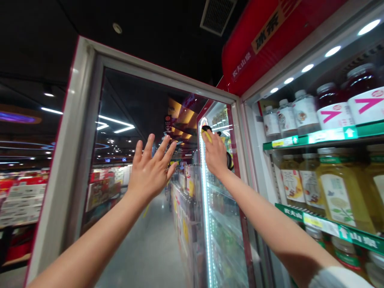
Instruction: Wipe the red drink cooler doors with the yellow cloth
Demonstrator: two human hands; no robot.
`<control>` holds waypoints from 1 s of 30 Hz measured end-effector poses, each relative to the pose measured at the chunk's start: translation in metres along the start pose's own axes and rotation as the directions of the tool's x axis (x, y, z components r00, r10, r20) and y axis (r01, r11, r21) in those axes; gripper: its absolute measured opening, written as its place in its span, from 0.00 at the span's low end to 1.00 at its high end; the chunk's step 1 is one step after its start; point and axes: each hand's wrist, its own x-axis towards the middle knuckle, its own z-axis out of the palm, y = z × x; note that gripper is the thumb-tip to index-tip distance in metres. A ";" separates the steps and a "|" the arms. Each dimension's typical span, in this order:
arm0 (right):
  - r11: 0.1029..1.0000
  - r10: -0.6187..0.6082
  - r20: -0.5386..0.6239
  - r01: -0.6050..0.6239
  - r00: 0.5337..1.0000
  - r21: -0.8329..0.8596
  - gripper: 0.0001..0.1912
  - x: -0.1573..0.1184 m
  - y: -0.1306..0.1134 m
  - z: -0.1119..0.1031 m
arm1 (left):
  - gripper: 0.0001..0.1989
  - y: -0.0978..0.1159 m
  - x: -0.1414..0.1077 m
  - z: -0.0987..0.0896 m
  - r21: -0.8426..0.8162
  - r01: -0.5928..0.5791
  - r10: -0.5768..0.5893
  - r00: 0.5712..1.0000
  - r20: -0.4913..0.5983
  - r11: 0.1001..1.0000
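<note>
My left hand (151, 172) is raised in front of the glass door (120, 100), palm toward the pane and fingers spread. It holds nothing, and it appears to rest against the glass. Farther right, near the hinge side of the same door, my right hand (216, 154) covers a small yellow-and-black object (207, 134) pressed to the pane. Only its edges show past my fingers, so its exact kind is hidden. The door stands swung open from a red drinks fridge (255, 52).
Bottles of drinks (333, 180) line the lit fridge shelves on the right, behind green price strips (339, 228). Through the glass a store aisle floor (159, 240) and stacked goods (183, 204) show. Display tables with boxes (24, 204) stand at the left.
</note>
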 end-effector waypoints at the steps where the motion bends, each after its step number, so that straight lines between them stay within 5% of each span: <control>1: 0.999 -0.050 0.025 0.050 0.998 -0.004 0.31 0.003 -0.003 0.000 | 0.33 0.000 0.000 0.000 0.003 -0.003 0.003 1.000 -0.004 1.000; 3: 0.998 -0.062 0.037 0.063 0.997 -0.011 0.31 0.020 0.001 -0.001 | 0.32 0.001 0.001 -0.002 0.013 -0.003 0.003 1.000 -0.009 1.000; 7: 0.994 0.111 -0.038 -0.111 0.993 -0.001 0.31 0.045 0.035 -0.003 | 0.32 0.002 0.001 -0.004 0.016 -0.006 0.006 1.000 -0.008 1.000; 15: 0.960 0.270 -0.073 -0.274 0.960 -0.059 0.30 -0.026 0.078 -0.003 | 0.32 0.005 0.002 -0.004 0.015 -0.005 0.005 1.000 0.005 1.000; 21: 0.938 0.338 -0.142 -0.346 0.930 -0.035 0.30 0.039 0.084 0.002 | 0.34 0.008 0.003 -0.006 0.024 -0.006 0.007 1.000 -0.008 1.000; 24: 0.976 0.212 -0.123 -0.215 0.969 -0.013 0.29 0.040 0.079 0.000 | 0.34 0.007 0.003 -0.007 0.026 -0.007 0.007 1.000 -0.002 1.000; 28: 0.990 -0.122 -0.035 0.124 0.992 0.069 0.27 -0.002 0.090 -0.008 | 0.35 0.008 0.003 -0.008 0.023 -0.002 0.002 1.000 0.019 1.000; 30: 0.993 -0.085 -0.048 0.089 0.995 0.082 0.26 -0.008 0.097 -0.009 | 0.36 0.008 0.003 -0.009 0.021 0.006 -0.006 1.000 0.024 1.000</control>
